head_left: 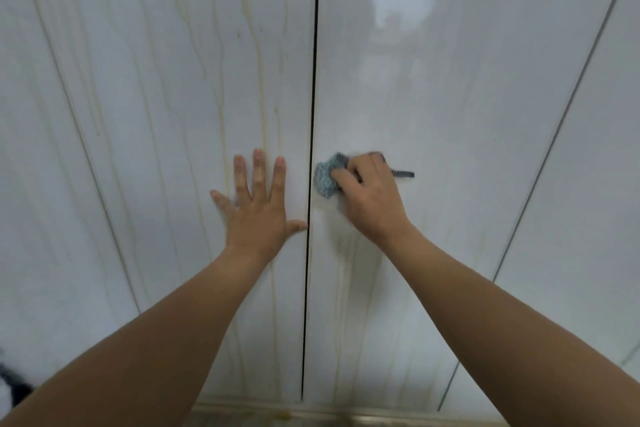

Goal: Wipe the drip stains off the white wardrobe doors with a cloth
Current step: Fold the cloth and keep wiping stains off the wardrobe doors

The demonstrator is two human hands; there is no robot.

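Blue-grey knitted cloth (326,180) is bunched under the right hand (372,199), fingers curled over it, pressed to the right wardrobe door (450,97) just beside the centre gap (313,80). The left hand (258,208) lies flat, fingers spread, on the left wardrobe door (138,114), where yellowish drip stains (258,55) run. The cloth appears soft and light; hold it wadded in the palm, since the glossy panel is probably slippery.
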